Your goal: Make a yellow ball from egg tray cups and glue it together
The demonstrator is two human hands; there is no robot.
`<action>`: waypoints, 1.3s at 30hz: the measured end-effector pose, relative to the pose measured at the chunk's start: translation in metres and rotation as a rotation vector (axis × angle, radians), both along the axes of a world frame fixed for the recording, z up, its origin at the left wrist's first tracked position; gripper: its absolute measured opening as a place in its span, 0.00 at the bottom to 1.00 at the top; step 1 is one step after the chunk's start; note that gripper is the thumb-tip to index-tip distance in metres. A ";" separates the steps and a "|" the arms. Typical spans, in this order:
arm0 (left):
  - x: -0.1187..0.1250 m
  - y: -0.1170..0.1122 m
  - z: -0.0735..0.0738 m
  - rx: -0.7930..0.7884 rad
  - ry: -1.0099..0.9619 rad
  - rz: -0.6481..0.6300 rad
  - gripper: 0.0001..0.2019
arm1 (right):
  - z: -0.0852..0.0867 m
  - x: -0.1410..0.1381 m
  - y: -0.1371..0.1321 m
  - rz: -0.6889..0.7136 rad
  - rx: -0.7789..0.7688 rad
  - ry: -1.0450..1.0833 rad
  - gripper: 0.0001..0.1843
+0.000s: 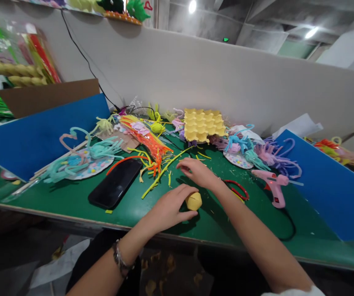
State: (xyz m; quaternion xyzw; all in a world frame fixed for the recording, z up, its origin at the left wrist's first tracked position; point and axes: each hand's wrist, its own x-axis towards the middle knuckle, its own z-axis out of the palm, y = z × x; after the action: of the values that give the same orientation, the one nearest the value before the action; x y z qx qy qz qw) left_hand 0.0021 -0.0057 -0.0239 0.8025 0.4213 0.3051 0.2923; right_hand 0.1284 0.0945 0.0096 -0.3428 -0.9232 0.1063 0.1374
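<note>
My left hand (170, 207) rests near the front of the green table (72, 201), its thumb and fingers closed around a small yellow rounded piece (194, 201). My right hand (199, 171) lies palm down just beyond it, fingers stretched out towards yellow pipe-cleaner scraps (161, 172). Nothing shows in the right hand. Red-handled scissors (237, 189) lie right beside my right wrist. A yellow egg tray (203, 124) sits farther back in the middle.
A black phone (115, 188) lies left of my hands. A pink glue gun (271, 183) with its cord lies to the right. Paper plates with pipe-cleaner figures (84, 162) and blue boards (38, 133) flank the work area. A grey partition wall stands behind.
</note>
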 end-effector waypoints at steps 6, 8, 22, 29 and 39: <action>-0.001 0.005 -0.006 0.084 0.223 0.043 0.23 | -0.012 -0.032 0.023 0.064 -0.010 -0.034 0.19; -0.002 0.006 -0.007 0.096 0.251 0.053 0.24 | -0.016 -0.036 0.030 0.075 -0.020 -0.027 0.19; 0.000 0.004 -0.006 0.132 0.151 0.052 0.22 | -0.016 -0.031 0.041 0.117 -0.147 0.363 0.05; 0.001 0.001 -0.004 0.003 -0.036 0.066 0.23 | 0.038 0.006 0.019 -0.059 -0.127 0.785 0.21; -0.004 0.008 0.000 -0.313 -0.554 0.240 0.21 | 0.077 0.057 -0.053 -0.266 0.608 0.773 0.13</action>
State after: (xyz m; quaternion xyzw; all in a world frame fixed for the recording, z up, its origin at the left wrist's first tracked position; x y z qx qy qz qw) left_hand -0.0017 0.0019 -0.0236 0.5791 0.4591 0.4757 0.4771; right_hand 0.1852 0.0419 0.0861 -0.3373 -0.7425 -0.0665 0.5749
